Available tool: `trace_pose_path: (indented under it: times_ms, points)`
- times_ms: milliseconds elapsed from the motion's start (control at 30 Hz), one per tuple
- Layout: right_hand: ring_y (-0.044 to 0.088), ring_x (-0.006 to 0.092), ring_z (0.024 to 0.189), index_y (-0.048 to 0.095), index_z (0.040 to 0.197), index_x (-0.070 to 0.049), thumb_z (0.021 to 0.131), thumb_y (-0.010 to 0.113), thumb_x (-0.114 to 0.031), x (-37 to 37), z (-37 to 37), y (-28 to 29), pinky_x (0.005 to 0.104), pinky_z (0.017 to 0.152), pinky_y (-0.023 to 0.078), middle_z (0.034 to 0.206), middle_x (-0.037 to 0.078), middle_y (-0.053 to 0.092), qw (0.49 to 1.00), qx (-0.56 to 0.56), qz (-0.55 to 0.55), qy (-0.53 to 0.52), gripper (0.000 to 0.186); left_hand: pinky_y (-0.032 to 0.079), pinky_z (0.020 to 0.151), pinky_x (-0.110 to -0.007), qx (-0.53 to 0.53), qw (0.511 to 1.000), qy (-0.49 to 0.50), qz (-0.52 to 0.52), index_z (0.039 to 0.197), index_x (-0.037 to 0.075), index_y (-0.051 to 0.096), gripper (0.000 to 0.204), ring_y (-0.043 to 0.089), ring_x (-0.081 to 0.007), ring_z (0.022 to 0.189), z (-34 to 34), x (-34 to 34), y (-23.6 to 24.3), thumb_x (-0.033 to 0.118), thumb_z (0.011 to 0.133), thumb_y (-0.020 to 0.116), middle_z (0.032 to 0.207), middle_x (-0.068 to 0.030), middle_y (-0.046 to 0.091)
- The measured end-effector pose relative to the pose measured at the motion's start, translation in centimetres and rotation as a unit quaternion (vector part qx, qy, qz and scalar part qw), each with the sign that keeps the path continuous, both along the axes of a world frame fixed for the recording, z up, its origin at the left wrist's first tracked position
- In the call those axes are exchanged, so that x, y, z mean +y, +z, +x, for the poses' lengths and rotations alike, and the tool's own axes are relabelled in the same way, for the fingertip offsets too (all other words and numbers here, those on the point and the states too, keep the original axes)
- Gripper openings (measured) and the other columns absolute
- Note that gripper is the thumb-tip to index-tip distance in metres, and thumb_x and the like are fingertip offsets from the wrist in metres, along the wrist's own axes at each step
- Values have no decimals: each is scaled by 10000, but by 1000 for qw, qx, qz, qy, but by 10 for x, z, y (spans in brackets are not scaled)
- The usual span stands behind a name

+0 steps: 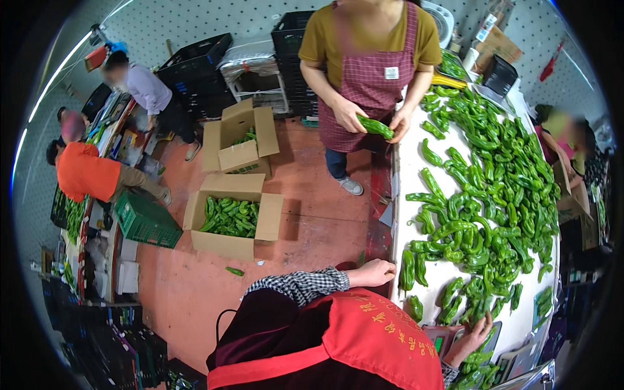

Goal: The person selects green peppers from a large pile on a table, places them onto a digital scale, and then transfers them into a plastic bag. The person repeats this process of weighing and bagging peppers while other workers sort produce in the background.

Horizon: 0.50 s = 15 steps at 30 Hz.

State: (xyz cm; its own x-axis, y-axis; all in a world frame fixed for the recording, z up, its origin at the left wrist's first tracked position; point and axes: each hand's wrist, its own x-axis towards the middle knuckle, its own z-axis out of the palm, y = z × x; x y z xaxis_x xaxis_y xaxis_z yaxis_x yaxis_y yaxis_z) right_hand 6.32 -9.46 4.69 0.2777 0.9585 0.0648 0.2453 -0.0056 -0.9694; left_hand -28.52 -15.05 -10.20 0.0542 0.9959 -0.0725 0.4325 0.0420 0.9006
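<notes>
My left hand is by the near-left edge of the white table, its fingers curled together and no pepper showing in it. Further right, my right hand reaches low over the table, its fingers closed about a green pepper at the near end of the pile. Long, wrinkled green peppers are heaped along the table, with several loose ones beside my left hand. Part of a scale shows next to my right wrist, with more peppers below it.
Across the table corner a person in a checked apron holds a green pepper. Two open cardboard boxes with peppers stand on the red floor. A green crate, black crates and other workers are farther left.
</notes>
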Motion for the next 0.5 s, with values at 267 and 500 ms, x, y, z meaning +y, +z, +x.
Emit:
trace_pose_path:
  times_ms: [267,500]
  points:
    - [597,302,1159,586,1332,33,1065,571,-263,-41,141,10,423,1016,463,1331,240,608,845,-469,57,-250,399,570,806,-466,-16,998,-51,-45,1033,11,729,275,728,-382,885,29,12,19,242,937,613,921,-216,740]
    - [560,451,1227,659,1259,21,941,626,-307,-89,96,33,556,1126,387,1290,295,618,750,-637,-50,-170,458,556,825,-484,-18,996,-75,-40,992,31,732,264,722,-383,895,41,20,4,256,913,618,912,-209,738]
